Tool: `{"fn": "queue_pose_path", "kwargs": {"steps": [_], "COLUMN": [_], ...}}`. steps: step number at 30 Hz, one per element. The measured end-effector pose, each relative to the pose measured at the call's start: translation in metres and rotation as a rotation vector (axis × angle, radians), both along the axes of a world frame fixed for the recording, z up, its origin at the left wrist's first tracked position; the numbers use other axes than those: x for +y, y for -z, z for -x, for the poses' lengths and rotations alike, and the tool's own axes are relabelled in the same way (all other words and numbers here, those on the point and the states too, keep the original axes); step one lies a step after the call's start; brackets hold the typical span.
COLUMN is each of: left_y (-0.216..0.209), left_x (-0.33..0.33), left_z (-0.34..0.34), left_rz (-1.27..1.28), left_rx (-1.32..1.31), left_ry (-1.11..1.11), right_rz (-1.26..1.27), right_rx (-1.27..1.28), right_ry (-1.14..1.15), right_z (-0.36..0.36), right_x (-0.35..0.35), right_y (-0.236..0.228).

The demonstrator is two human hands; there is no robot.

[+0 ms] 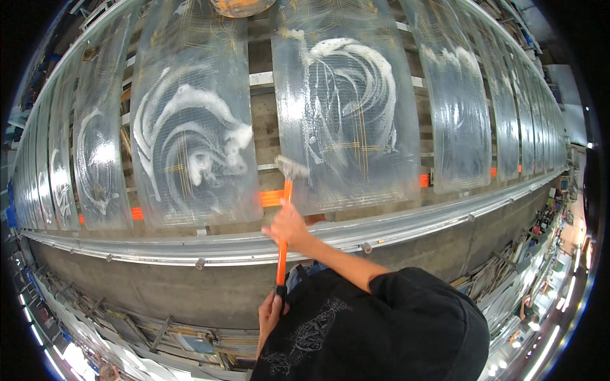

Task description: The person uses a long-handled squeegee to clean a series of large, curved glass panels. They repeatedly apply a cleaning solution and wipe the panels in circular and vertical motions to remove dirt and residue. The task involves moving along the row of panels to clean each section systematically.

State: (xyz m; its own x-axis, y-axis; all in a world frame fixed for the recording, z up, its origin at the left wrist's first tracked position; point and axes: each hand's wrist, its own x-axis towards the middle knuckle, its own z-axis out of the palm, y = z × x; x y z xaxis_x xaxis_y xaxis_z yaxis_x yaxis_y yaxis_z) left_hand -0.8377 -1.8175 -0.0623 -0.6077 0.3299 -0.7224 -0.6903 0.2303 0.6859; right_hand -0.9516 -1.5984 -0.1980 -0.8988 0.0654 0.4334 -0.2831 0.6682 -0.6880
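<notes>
My right hand point(291, 227) is closed around the middle of an orange pole with a wide pale head point(293, 167). Lower down, my left hand point(270, 312) grips the same pole at its black end. The head, blurred, lies over the gap and near edge between two broad translucent panels; whether it touches is unclear. White foam in curved smears covers the left panel point(190, 203) and the right panel point(356, 181). Thin yellow lines cross within both.
A long metal rail point(330, 236) runs along the panels' near side. Orange strips point(272, 198) show in the gaps. More panels point(457, 152) continue to both sides. At the far top sits a round orange object point(241, 6). Planks and frames point(146, 333) lie behind me.
</notes>
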Motion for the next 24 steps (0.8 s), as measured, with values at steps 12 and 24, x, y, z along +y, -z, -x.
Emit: {"fn": "queue_pose_path", "kwargs": {"steps": [12,24], "left_y": [0.010,-0.004], "left_x": [0.216,-0.048], "left_z": [0.329,-0.011], "left_rz": [-0.223,0.063], "left_rx": [-0.132,-0.353], "left_ry": [-0.203,-0.029], "right_rz": [-0.221,-0.032], "right_rx": [0.131,0.001], "right_ry": [-0.040,-0.164], "right_z": [0.345,-0.049], "right_x": [0.216,-0.012], "right_y": [0.018,0.014]}}
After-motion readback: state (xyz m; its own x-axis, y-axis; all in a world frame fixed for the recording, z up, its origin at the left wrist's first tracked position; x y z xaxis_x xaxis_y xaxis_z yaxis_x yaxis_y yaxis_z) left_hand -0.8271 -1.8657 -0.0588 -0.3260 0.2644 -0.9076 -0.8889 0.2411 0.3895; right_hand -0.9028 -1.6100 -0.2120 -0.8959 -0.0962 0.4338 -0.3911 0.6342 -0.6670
